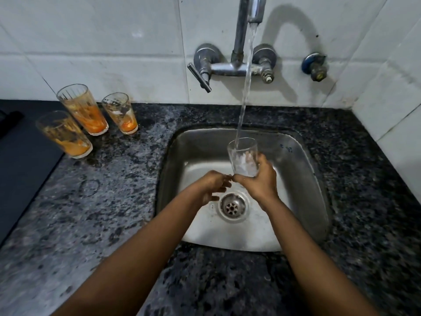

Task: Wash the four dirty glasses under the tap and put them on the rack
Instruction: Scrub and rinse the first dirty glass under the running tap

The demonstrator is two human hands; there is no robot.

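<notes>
My right hand (259,180) grips a clear glass (242,153) upright over the steel sink (305,169), and the stream from the tap (255,10) runs into it. My left hand (215,185) hovers just left of the glass's base with loosely bent fingers, holding nothing. Three dirty glasses smeared with orange residue stand on the counter at the left: a tall one (83,109) at the back, a shorter one (120,112) to its right, and one (65,134) nearest me.
The speckled granite counter (109,201) surrounds the sink. A dark slab (25,165) lies at the far left edge. The tap lever (199,77) and a second valve (315,67) stick out of the tiled wall. The drain (232,207) sits below my hands. No rack is in view.
</notes>
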